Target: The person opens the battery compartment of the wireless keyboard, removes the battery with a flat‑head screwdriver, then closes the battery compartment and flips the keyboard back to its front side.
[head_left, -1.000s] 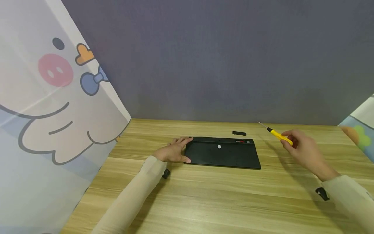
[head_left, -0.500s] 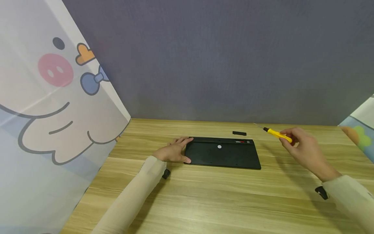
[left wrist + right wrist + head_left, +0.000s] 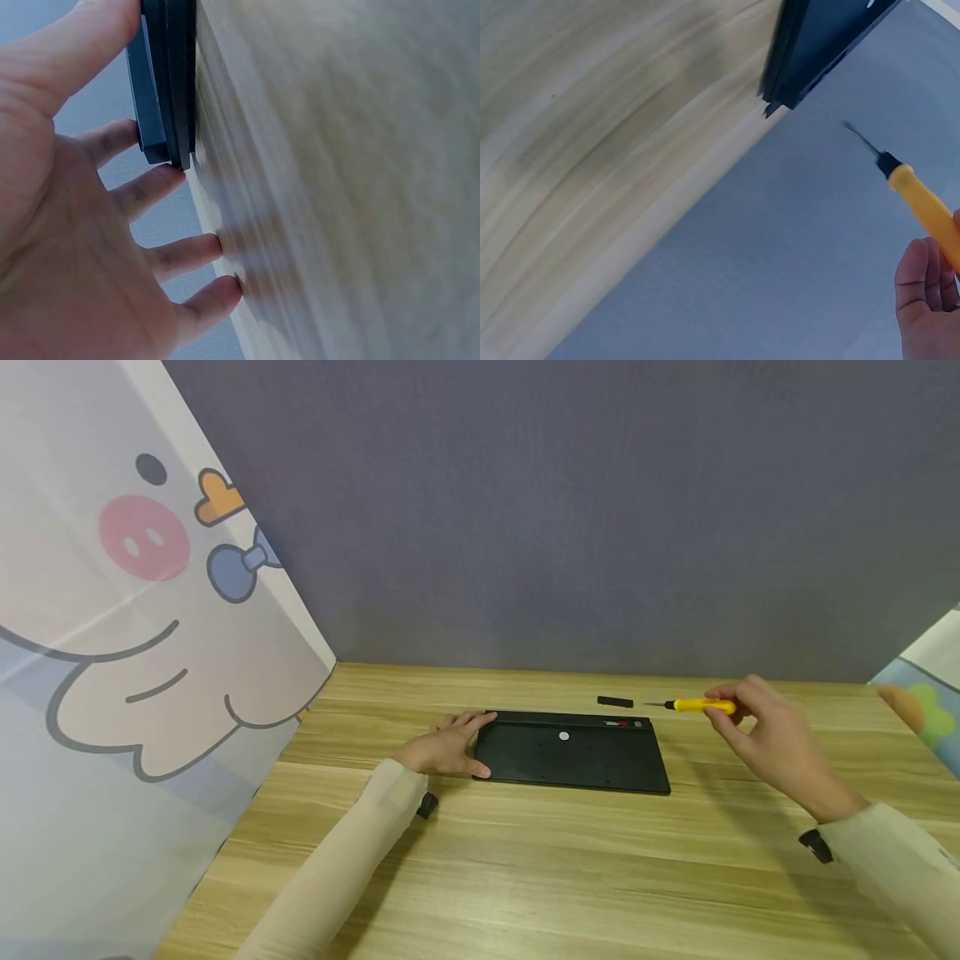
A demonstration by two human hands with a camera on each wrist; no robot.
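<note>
A black keyboard (image 3: 570, 762) lies face down on the table, a white round sticker on its back. Near its far right corner is an uncovered battery compartment (image 3: 618, 723) with something red and silver inside. My left hand (image 3: 444, 752) spreads across the keyboard's left end, thumb at the near corner and index finger at the far one; other fingertips (image 3: 229, 289) rest on the table. My right hand (image 3: 783, 752) grips a yellow screwdriver (image 3: 701, 705) by its handle, raised right of the keyboard, its tip pointing left. In the right wrist view only part of that hand shows.
A small black cover (image 3: 615, 702) lies on the wooden table (image 3: 525, 877), just beyond the keyboard. A grey panel (image 3: 562, 527) stands along the table's back edge. Printed cloth (image 3: 225, 693) hangs at the left, with more at the right.
My right hand has shifted slightly left with the screwdriver, which has turned from slanting up to nearly level in the head view. The left hand and keyboard have stayed put.
</note>
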